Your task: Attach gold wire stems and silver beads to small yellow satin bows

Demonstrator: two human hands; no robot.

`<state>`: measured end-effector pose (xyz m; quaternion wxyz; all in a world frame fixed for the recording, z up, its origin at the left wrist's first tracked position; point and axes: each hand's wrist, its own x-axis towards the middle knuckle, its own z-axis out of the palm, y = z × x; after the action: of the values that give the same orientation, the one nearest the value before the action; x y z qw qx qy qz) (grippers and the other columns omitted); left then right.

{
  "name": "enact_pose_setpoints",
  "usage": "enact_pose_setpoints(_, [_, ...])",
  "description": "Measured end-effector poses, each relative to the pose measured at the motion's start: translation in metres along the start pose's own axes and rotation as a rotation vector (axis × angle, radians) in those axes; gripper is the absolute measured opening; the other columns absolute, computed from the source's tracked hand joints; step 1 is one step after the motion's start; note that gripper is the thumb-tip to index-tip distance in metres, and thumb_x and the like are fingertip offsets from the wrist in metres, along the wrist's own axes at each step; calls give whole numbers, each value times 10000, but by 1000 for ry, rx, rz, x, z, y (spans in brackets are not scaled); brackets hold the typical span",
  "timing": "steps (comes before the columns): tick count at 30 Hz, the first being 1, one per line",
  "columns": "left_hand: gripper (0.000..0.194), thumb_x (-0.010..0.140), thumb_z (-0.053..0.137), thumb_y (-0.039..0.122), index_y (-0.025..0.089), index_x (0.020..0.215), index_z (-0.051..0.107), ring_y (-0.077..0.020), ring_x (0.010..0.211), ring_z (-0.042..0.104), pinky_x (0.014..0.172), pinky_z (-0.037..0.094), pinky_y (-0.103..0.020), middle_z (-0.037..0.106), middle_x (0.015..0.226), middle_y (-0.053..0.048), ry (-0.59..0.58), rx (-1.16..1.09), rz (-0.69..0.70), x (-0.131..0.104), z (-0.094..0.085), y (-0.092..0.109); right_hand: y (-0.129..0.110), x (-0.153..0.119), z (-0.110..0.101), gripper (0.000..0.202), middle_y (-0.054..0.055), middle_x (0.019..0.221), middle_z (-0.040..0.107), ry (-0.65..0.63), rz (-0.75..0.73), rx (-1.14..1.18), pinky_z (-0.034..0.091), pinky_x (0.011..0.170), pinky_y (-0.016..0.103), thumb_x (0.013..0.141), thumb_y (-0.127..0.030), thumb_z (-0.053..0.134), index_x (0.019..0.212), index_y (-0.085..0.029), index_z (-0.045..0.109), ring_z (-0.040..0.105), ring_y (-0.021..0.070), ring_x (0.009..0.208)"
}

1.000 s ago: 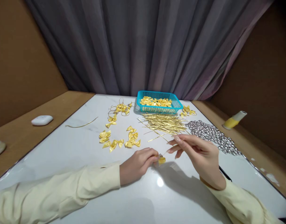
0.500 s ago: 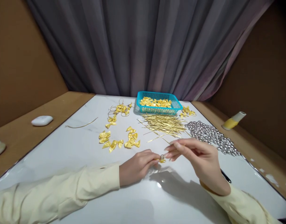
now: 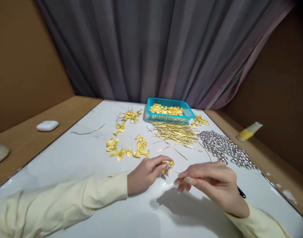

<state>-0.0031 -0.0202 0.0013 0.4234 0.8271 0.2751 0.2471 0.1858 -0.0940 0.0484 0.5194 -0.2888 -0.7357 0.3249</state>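
With looped bows [image 3: 132,115] seemingly done and basket [image 3: 171,117] bows likely left, our left hand [image 3: 148,172] pinches one beaded bow [image 3: 172,163], our right hand [image 3: 213,180] its thin string [image 3: 175,171].

The held bow [image 3: 172,163] looks like smooth satin cloth with a soft sheen; its bead [image 3: 168,167] is shiny and silvery, metal or coated plastic, I cannot tell which. The loose bows [image 3: 121,153] at left share the satin gloss. The ties [image 3: 175,134] have a bright gold metallic finish, and the beads [image 3: 222,145] at right look mirror-smooth. The far basket [image 3: 171,118] is pierced plastic. The tabletop [image 3: 92,148] is smooth and glossy, the near sleeves [image 3: 67,205] matt cloth, the far curtain [image 3: 153,49] dull, folded cloth.
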Motion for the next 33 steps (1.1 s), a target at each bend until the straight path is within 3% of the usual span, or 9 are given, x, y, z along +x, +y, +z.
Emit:
enact_pose_setpoints(3, [267,891,398,271,165,1087,546,-120,677,579,651,457,-241,666,783,-30,11,-86,-66,2,0,-1,2,-1,0,306,38,779,722,21,-16,-73,561,518,260,766,-6,568,962,-213,680,660,150,560])
enact_pose_setpoints(7, [282,885,408,245,155,1106,559,-139,775,591,695,466,-262,667,896,-64,11,-234,-86,4,0,-3,9,-3,-2,265,46,810,718,205,-5,-204,540,498,272,773,-35,571,935,-215,680,639,146,543])
enact_pose_setpoints(11, [249,871,421,195,146,982,638,-137,795,586,728,457,-258,674,887,-58,1,-219,-52,5,0,-4,14,-1,-3,223,40,809,708,330,36,-223,501,445,260,784,-65,575,902,-219,686,621,132,510])
enact_pose_setpoints(20, [206,820,507,253,134,929,636,-145,748,599,703,457,-245,679,866,-63,-31,-116,-42,2,-1,-3,14,2,-3,199,45,854,702,329,105,-148,489,421,256,813,-104,556,926,-219,672,629,139,547])
enact_pose_setpoints(23, [196,790,560,301,127,833,640,-138,697,594,668,455,-233,676,790,-58,-43,-68,-29,2,-1,-2,16,4,-4,171,32,825,706,387,151,-147,479,426,243,817,-133,566,905,-229,678,614,124,537])
enact_pose_setpoints(29, [179,806,547,293,132,835,620,-126,662,595,627,453,-222,675,754,-56,-99,-132,11,2,0,-3,21,9,-6,118,27,737,699,456,218,-201,470,442,240,806,-193,594,840,-215,704,574,106,508])
enact_pose_setpoints(33, [195,802,554,276,130,931,570,-146,682,619,692,478,-275,673,772,-66,-113,-270,-51,3,0,-2,23,10,-9,100,34,749,694,492,242,-187,459,427,238,800,-221,601,805,-201,699,571,104,493])
